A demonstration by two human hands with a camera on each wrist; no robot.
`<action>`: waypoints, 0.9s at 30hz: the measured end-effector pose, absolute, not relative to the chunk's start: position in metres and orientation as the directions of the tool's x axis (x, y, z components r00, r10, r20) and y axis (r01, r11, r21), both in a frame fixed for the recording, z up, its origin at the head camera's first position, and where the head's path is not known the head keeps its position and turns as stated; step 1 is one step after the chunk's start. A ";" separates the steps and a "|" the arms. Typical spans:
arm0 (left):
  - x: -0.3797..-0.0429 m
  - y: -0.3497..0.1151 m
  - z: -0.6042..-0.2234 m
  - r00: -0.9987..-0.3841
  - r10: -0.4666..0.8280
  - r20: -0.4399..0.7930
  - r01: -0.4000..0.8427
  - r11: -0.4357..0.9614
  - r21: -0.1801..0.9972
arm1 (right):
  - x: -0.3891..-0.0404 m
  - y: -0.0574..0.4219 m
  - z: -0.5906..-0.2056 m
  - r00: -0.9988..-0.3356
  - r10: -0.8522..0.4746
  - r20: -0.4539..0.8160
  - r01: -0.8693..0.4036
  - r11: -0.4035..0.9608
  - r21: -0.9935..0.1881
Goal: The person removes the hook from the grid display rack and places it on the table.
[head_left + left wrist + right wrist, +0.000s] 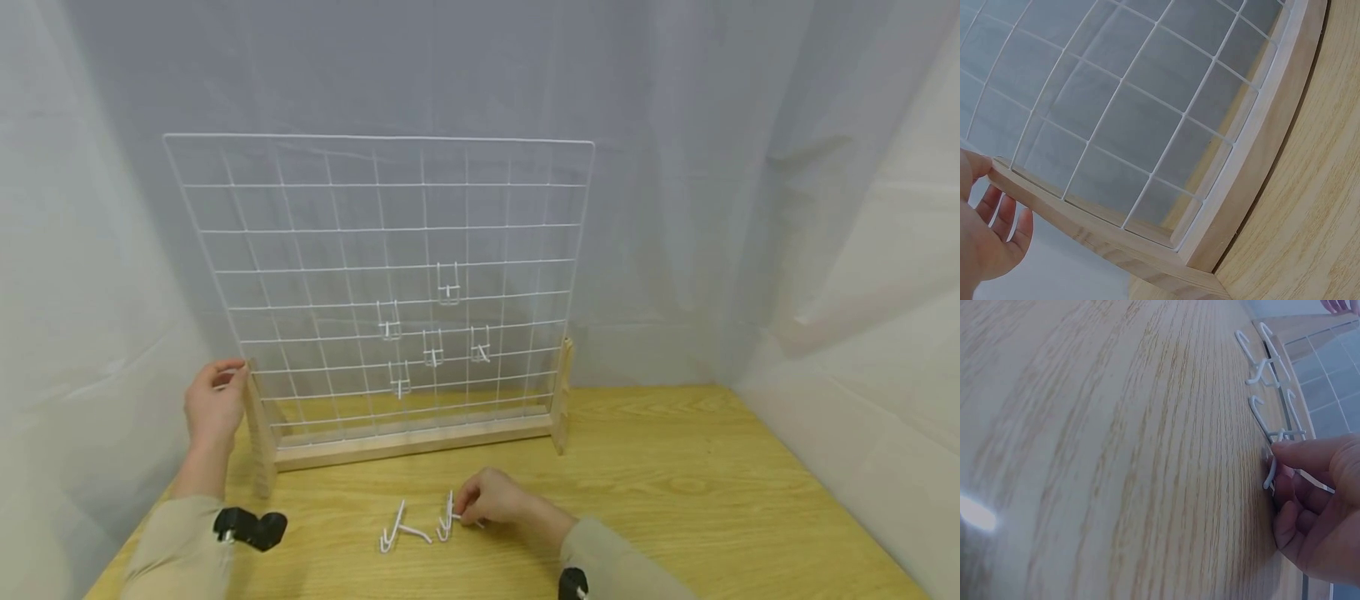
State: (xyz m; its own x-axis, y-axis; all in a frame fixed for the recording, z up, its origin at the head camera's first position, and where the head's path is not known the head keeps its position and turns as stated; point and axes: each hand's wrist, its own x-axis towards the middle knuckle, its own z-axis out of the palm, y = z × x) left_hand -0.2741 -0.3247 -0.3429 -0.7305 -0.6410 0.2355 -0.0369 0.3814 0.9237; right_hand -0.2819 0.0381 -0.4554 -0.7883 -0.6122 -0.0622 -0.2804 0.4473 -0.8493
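Observation:
My right hand is low over the table and pinches the stem of a white wire hook between thumb and fingertips. In the right wrist view that hook lies along the wood, its two bent ends pointing away from the hand. Just left of it rests a second white wire hook. My left hand grips the top of the wooden side post at the left of the stand, thumb on one side and fingers on the other. The post holds up a white wire grid panel.
Several white hooks hang on the grid's middle and lower right, one of them a hook above the others. A wooden base bar joins the left post to the right post. Pale curtains surround the wood-grain table.

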 end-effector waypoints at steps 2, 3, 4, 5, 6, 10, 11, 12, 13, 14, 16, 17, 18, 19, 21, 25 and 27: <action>-0.274 -0.325 -0.343 -0.733 -0.642 0.226 -0.042 0.374 0.927 | -0.282 0.038 -0.456 -0.789 -0.612 -0.061 -0.282 0.449 -0.848; -0.274 -0.325 -0.343 -0.733 -0.642 0.225 -0.042 0.374 0.927 | -0.281 0.038 -0.455 -0.789 -0.611 -0.061 -0.284 0.451 -0.846; -0.274 -0.325 -0.343 -0.734 -0.641 0.225 -0.042 0.373 0.927 | -0.281 0.038 -0.456 -0.788 -0.612 -0.059 -0.286 0.451 -0.845; -0.273 -0.325 -0.343 -0.734 -0.641 0.225 -0.043 0.374 0.926 | -0.282 0.038 -0.456 -0.788 -0.613 -0.060 -0.287 0.451 -0.845; -0.273 -0.325 -0.343 -0.735 -0.642 0.220 -0.047 0.371 0.927 | -0.282 0.038 -0.456 -0.788 -0.612 -0.059 -0.286 0.451 -0.846; -0.273 -0.324 -0.342 -0.735 -0.640 0.224 -0.047 0.378 0.925 | -0.284 0.040 -0.458 -0.785 -0.617 -0.058 -0.283 0.440 -0.852; -0.273 -0.324 -0.342 -0.735 -0.640 0.223 -0.047 0.377 0.925 | -0.285 0.041 -0.458 -0.784 -0.618 -0.058 -0.281 0.437 -0.855; -0.273 -0.324 -0.342 -0.734 -0.642 0.220 -0.048 0.372 0.927 | -0.285 0.042 -0.459 -0.784 -0.618 -0.055 -0.283 0.436 -0.854; -0.273 -0.324 -0.342 -0.734 -0.644 0.218 -0.049 0.370 0.928 | -0.286 0.043 -0.459 -0.784 -0.619 -0.052 -0.286 0.435 -0.854; -0.273 -0.324 -0.342 -0.734 -0.644 0.218 -0.051 0.371 0.927 | -0.287 0.044 -0.459 -0.784 -0.619 -0.049 -0.290 0.435 -0.853; -0.272 -0.324 -0.342 -0.734 -0.644 0.218 -0.052 0.373 0.926 | -0.289 0.047 -0.458 -0.784 -0.620 -0.037 -0.305 0.436 -0.847; -0.272 -0.324 -0.342 -0.735 -0.643 0.217 -0.054 0.374 0.926 | -0.289 0.049 -0.457 -0.785 -0.618 -0.032 -0.308 0.435 -0.846; -0.272 -0.324 -0.342 -0.735 -0.642 0.217 -0.055 0.376 0.925 | -0.290 0.051 -0.456 -0.786 -0.618 -0.029 -0.308 0.432 -0.848; -0.272 -0.324 -0.342 -0.737 -0.639 0.220 -0.055 0.381 0.923 | -0.290 0.053 -0.455 -0.787 -0.617 -0.028 -0.306 0.428 -0.850; -0.272 -0.323 -0.342 -0.738 -0.637 0.223 -0.053 0.385 0.922 | -0.290 0.056 -0.452 -0.789 -0.614 -0.029 -0.294 0.418 -0.859; -0.272 -0.323 -0.342 -0.740 -0.636 0.219 -0.055 0.381 0.923 | -0.293 0.063 -0.447 -0.799 -0.601 -0.031 -0.263 0.395 -0.880; -0.272 -0.324 -0.342 -0.739 -0.638 0.219 -0.054 0.379 0.924 | -0.295 0.066 -0.445 -0.803 -0.595 -0.024 -0.272 0.402 -0.875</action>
State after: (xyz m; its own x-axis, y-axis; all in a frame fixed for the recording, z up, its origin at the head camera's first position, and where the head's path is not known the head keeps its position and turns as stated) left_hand -0.2722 -0.3237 -0.3420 -0.7387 -0.6376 0.2187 -0.0539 0.3794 0.9237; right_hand -0.2951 0.0663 -0.4452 -0.8035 -0.5949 -0.0237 -0.2716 0.4018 -0.8745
